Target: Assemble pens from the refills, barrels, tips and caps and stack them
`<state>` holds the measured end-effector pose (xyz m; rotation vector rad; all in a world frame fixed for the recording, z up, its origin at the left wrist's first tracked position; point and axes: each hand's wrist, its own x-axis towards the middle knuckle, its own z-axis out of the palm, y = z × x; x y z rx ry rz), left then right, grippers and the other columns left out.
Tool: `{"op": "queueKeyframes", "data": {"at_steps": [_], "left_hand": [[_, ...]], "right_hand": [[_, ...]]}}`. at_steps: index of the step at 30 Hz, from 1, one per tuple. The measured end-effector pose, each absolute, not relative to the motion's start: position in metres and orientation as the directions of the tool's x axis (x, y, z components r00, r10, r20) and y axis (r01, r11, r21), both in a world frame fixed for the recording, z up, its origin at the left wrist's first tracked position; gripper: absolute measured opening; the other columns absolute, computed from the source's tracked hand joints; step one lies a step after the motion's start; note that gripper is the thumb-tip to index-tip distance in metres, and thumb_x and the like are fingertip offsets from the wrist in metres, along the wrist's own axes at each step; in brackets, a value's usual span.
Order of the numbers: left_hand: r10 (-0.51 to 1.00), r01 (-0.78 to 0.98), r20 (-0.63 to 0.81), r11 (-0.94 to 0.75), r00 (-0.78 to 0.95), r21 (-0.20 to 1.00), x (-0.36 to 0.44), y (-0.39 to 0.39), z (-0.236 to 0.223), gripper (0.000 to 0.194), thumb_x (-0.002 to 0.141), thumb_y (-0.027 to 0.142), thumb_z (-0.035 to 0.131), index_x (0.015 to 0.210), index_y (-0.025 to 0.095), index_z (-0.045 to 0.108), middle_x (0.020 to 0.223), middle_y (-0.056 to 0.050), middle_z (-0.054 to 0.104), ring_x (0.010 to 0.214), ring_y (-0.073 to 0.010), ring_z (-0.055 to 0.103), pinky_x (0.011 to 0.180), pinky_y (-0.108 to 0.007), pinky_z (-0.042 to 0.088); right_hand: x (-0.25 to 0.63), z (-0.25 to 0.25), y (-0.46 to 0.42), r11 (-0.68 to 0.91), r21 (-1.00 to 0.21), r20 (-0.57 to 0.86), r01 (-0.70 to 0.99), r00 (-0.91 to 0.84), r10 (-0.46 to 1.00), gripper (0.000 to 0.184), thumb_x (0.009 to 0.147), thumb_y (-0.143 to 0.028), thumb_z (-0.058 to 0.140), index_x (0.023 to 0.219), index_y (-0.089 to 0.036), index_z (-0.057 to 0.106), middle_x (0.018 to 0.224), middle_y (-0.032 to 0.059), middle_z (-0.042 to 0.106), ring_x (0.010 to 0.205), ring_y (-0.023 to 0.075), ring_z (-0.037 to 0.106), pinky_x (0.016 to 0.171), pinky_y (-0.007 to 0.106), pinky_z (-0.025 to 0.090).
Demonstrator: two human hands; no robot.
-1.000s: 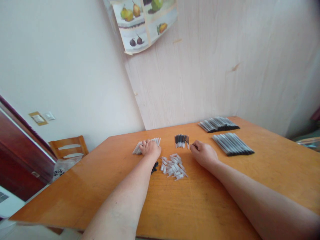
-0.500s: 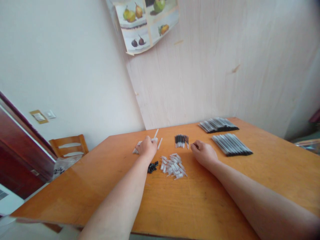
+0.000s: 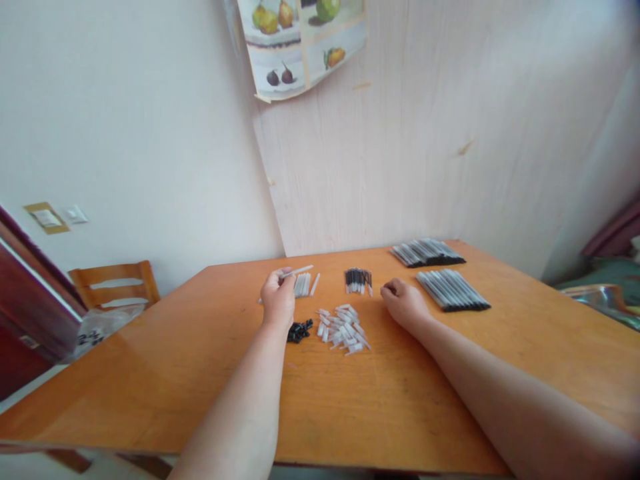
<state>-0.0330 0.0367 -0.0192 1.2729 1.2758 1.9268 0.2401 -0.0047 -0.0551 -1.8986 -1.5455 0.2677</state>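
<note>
My left hand (image 3: pixel 279 293) is closed around a translucent white pen barrel (image 3: pixel 300 270), which points to the right. Below it on the table lies a row of similar pen barrels (image 3: pixel 302 285), partly hidden by the hand. Near my left wrist is a heap of small black plugs (image 3: pixel 300 331). Clear pen caps (image 3: pixel 345 329) lie loosely between my forearms. My right hand (image 3: pixel 404 301) rests on the table with curled fingers; whatever is inside them, if anything, is hidden. Left of it stands a row of dark ink refills (image 3: pixel 357 281) with pale ends.
On the right of the wooden table (image 3: pixel 350 413) lie two stacks of pens with black ends, a nearer one (image 3: pixel 453 291) and a farther one (image 3: pixel 427 253). A wall rises behind the table. A chair (image 3: pixel 115 283) stands at the left.
My left hand has lifted a pen barrel from the row and drawn back left, uncovering more barrels. The right hand stays in place. The view has shifted slightly.
</note>
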Motion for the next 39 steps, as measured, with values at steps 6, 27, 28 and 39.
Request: {"op": "queueKeyframes", "data": {"at_steps": [6,27,28,39], "left_hand": [[0.799,-0.010,0.418,-0.468,-0.433,0.884,-0.043,0.036,-0.009,0.035,0.069,0.035,0.066,0.097,0.015,0.068,0.076,-0.001,0.063,0.068,-0.0110,0.055,0.064,-0.021,0.044],[0.799,-0.174,0.279,-0.426,-0.532,0.888,-0.045,0.034,-0.006,0.034,0.081,0.049,0.060,0.090,0.016,0.061,0.061,0.003,0.056,0.049,-0.0077,0.051,0.047,-0.018,0.041],[0.811,-0.213,0.248,-0.410,-0.529,0.887,-0.046,0.034,-0.006,0.036,0.080,0.050,0.061,0.092,0.016,0.062,0.060,0.004,0.055,0.048,-0.0073,0.049,0.047,-0.019,0.041],[0.903,-0.301,0.158,-0.291,-0.398,0.908,-0.044,0.031,-0.007,0.030,0.081,0.041,0.061,0.098,0.017,0.060,0.061,0.004,0.055,0.040,-0.0046,0.042,0.038,-0.016,0.030]], "right_hand": [[0.240,-0.056,-0.003,-0.118,-0.596,0.209,0.794,0.295,0.932,0.025,0.084,-0.031,0.049,0.094,-0.018,0.068,0.089,0.0080,0.071,0.086,0.0195,0.063,0.067,0.024,0.039],[0.216,-0.042,0.034,-0.308,-0.371,0.055,0.876,0.351,0.935,0.036,0.082,-0.046,0.050,0.100,-0.021,0.068,0.108,0.0139,0.070,0.101,0.0301,0.066,0.075,0.038,0.049],[0.215,-0.041,0.034,-0.303,-0.364,0.057,0.881,0.346,0.937,0.036,0.082,-0.046,0.050,0.100,-0.021,0.068,0.108,0.0142,0.070,0.102,0.0305,0.065,0.076,0.038,0.049],[0.219,-0.038,0.033,-0.318,-0.404,0.078,0.858,0.378,0.922,0.034,0.084,-0.042,0.049,0.095,-0.019,0.071,0.103,0.0155,0.071,0.096,0.0290,0.066,0.070,0.034,0.047]]}}
